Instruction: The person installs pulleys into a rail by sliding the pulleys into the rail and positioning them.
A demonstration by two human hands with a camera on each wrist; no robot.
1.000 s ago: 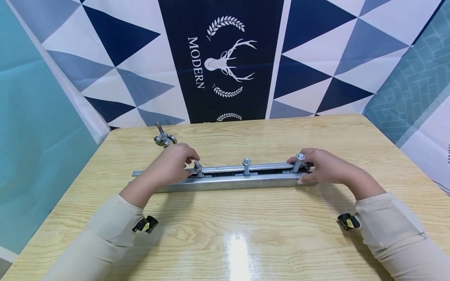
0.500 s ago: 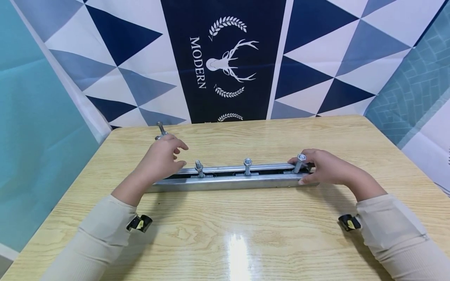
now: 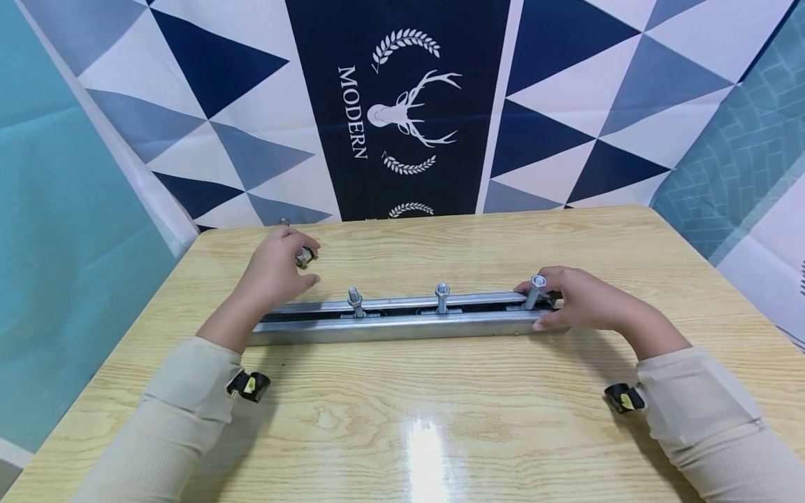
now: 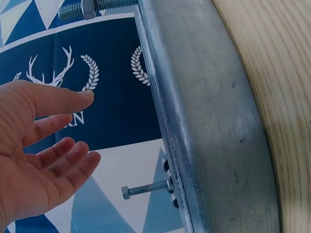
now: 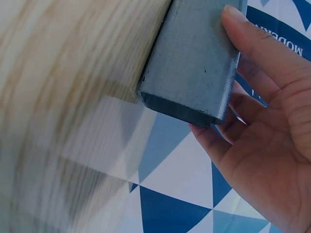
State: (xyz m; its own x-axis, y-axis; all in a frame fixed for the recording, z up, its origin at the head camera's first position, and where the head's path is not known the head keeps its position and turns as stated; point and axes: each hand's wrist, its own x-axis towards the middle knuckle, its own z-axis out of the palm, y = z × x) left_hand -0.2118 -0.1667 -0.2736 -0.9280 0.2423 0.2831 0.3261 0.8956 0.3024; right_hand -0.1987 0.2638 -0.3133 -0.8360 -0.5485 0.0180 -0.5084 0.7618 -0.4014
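Note:
A long metal channel rail [image 3: 402, 330] lies across the table with its slot facing up. Out of the slot stand a left bolt [image 3: 355, 302], a middle bolt [image 3: 442, 298] and a right bolt [image 3: 536, 292], each with a nut. My right hand [image 3: 585, 300] grips the rail's right end, thumb on the near wall and fingers behind, as the right wrist view confirms. Over the rail's left part hovers my left hand [image 3: 273, 272], fingers spread and holding nothing. Beyond it is a wheeled trolley [image 3: 305, 257] with an upright bolt, mostly hidden by that hand; the left wrist view shows them apart.
The wooden table [image 3: 503, 412] ends at the back against a patterned cloth [image 3: 402, 168] with a deer print. A teal cloth [image 3: 82, 209] hangs at the left. Black wrist cameras sit on both sleeves.
My left hand has left the left bolt and moved left and back toward the trolley, covering most of it. The right hand and the rail have stayed put.

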